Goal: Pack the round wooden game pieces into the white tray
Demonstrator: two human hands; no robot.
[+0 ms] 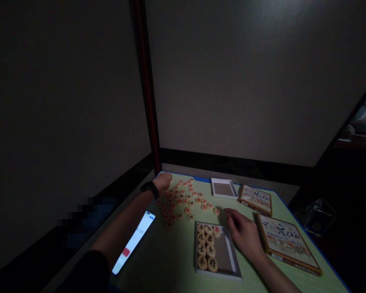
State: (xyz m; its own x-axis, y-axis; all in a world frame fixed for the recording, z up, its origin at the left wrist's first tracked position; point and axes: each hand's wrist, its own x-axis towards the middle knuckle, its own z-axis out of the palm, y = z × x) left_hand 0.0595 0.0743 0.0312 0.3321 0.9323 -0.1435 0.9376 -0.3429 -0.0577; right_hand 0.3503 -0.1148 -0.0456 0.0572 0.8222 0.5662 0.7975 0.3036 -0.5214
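My left hand [164,180] reaches to the far left corner of the table, over the edge of a loose spread of round xiangqi pieces [179,200] with red and black characters. Its fingers are curled closed, and what they hold, if anything, is hidden. Beside the right wall of an open box tray [239,268], my right hand [244,232] rests low with its fingers loosely bent and apart, holding nothing visible. Just left of its fingertips lies a single red-marked piece [216,211]. Inside the tray, black-marked pieces [201,249] stand in two columns, with one red-marked piece [216,231] at the top of a third.
On the green table [171,260], a lit phone [134,243] lies under my left forearm. A second shallow box tray [224,188] sits at the back. Two printed box lids [288,240] lie along the right side. Walls close off the back and left.
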